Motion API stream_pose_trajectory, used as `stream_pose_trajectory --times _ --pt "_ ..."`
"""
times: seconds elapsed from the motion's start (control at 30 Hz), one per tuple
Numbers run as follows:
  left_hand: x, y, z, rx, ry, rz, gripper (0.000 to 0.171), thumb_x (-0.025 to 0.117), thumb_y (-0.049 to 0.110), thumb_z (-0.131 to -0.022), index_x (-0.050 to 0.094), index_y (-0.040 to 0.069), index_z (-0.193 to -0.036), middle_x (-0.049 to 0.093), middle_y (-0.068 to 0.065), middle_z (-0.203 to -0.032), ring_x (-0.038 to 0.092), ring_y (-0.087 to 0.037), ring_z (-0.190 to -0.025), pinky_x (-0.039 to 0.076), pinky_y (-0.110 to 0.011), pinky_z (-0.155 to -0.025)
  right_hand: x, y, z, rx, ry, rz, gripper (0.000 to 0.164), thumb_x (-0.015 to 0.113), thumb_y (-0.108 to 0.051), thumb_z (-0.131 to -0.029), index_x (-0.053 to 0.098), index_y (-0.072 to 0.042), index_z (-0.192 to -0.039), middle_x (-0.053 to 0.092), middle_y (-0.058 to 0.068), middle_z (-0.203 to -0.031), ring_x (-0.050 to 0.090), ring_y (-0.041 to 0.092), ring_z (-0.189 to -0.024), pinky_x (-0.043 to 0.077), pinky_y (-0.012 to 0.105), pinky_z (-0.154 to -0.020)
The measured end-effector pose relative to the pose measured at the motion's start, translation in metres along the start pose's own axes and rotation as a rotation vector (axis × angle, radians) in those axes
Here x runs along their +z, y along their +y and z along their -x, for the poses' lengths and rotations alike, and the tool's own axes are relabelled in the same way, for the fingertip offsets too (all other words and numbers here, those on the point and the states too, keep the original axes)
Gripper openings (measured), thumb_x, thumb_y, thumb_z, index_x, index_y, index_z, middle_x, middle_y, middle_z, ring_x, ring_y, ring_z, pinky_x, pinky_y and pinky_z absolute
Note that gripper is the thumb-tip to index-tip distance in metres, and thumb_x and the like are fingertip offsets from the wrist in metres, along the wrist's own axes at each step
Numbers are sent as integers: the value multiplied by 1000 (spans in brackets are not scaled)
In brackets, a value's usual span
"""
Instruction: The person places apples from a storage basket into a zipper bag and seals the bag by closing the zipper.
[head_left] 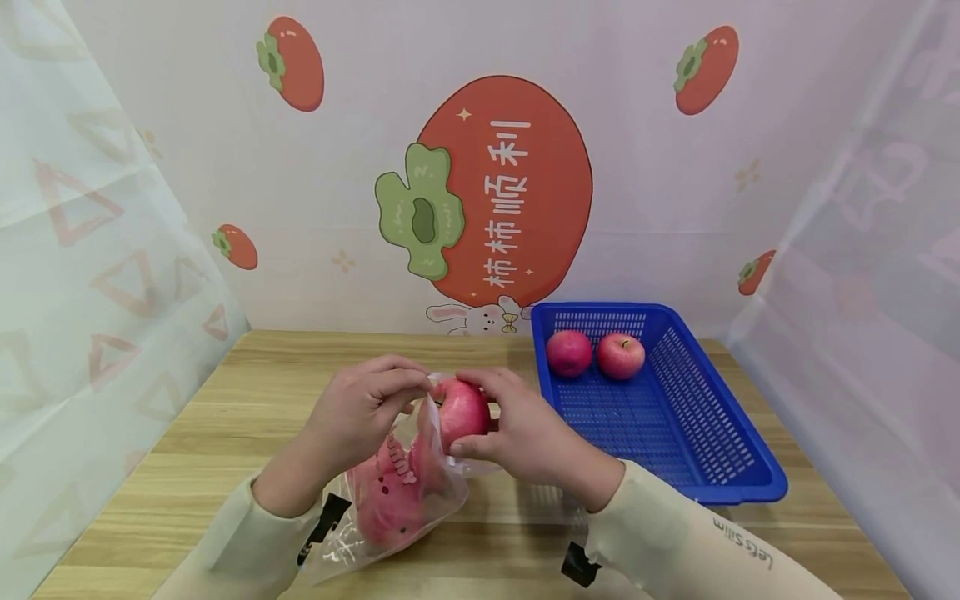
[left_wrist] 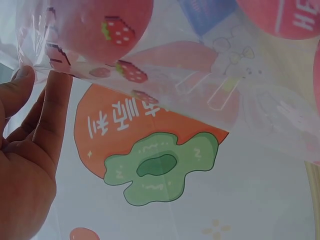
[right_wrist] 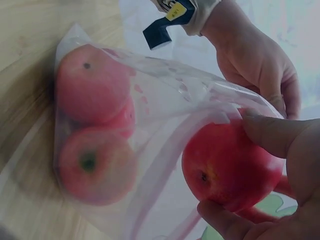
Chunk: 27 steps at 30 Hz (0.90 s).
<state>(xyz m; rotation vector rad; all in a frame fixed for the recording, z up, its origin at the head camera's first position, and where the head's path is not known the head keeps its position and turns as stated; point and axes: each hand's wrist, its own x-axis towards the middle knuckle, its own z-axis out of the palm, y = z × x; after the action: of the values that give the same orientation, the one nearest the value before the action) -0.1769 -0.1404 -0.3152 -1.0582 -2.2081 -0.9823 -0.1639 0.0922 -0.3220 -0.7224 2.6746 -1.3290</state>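
My left hand (head_left: 356, 412) pinches the rim of a clear printed plastic bag (head_left: 442, 508), its thumb and fingers at the edge in the left wrist view. A red apple (head_left: 465, 412) is gripped by my right hand (head_left: 528, 433) right at the bag's mouth. The right wrist view shows this held apple (right_wrist: 225, 165) between thumb and fingers, with the bag film beside it. Inside the bag, several apples (right_wrist: 95, 85) lie low on the table side, one with its dimple (right_wrist: 88, 161) facing that camera. Printed strawberries (left_wrist: 120, 31) mark the film.
A blue perforated basket (head_left: 720, 417) stands on the right of the wooden table (head_left: 247, 400). Two apples, one darker (head_left: 569, 353) and one paler (head_left: 621, 357), sit at its far left. A curtain with persimmon prints (head_left: 517, 192) hangs behind the table.
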Motion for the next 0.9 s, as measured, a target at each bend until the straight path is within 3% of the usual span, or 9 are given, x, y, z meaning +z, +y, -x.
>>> stream_pose_trajectory --times 0.2,0.37,0.73,0.9 --pt "-3 -1 0 -11 32 -46 20 77 -8 -81 78 7 -93 70 3 -96 67 -6 -73 55 -19 -65 3 -5 0 83 36 -81 67 82 -19 -86 49 -10 -143 46 10 -132 56 26 -120 56 30 -83" --pt "-5 -2 -1 -15 66 -61 21 78 -8 -80 78 8 -93 69 5 -95 64 -3 -68 52 -16 -63 2 -7 1 82 54 -22 58 78 -19 -89 53 -12 -140 50 7 -132 58 21 -118 56 32 -85" --pt "-6 -2 1 -17 78 -59 21 77 -8 -81 78 10 -92 69 7 -95 62 -1 -66 49 -14 -62 -3 -2 2 85 43 0 56 78 -20 -88 55 -11 -138 53 7 -132 59 23 -118 55 37 -87" --pt "-6 -2 2 -13 86 -45 23 77 -10 -80 78 9 -93 69 6 -94 61 -1 -65 50 -14 -60 -18 1 1 126 81 -37 55 80 -19 -87 57 -12 -136 57 3 -126 60 21 -117 53 41 -91"
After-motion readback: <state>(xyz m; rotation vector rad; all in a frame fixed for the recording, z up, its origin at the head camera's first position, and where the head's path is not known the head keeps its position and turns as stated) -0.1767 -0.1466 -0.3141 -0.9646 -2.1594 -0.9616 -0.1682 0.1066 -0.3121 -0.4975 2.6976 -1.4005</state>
